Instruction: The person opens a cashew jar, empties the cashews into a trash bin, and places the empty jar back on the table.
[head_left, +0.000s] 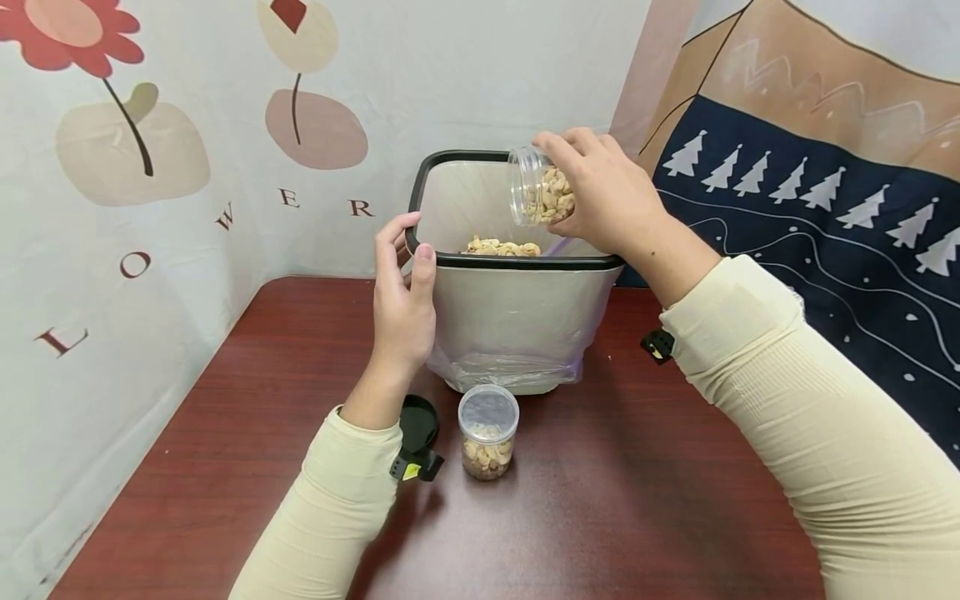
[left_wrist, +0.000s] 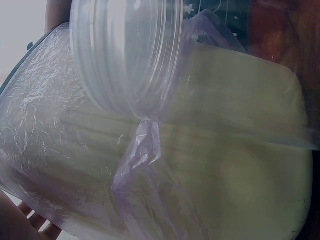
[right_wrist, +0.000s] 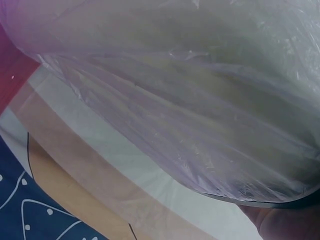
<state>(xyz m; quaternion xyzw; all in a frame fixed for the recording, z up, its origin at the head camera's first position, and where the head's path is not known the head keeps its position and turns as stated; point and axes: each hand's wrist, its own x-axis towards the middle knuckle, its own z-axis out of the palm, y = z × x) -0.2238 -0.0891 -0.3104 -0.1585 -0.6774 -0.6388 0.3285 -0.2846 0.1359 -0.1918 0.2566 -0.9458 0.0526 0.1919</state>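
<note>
My right hand (head_left: 611, 196) grips a clear plastic jar (head_left: 527, 187), tipped on its side over a trash bin (head_left: 517, 308), mouth toward the left. Pale cashew-like nuts (head_left: 553, 197) still lie inside the jar. Steadying the bin, my left hand (head_left: 405, 308) holds its black rim at the left corner, thumb in front. More such nuts (head_left: 501, 247) show inside the bin, which has a thin plastic bag (left_wrist: 145, 150) over its outside. In the right wrist view, part of the right hand (right_wrist: 287, 223) shows beyond the rim.
A second clear jar (head_left: 487, 433), with nuts in its lower part, stands upright in front of the bin. Beside it is a round black lid (head_left: 418, 423), partly behind the left wrist. All stand on a reddish-brown table (head_left: 615, 500) against patterned wall cloths (head_left: 795, 192).
</note>
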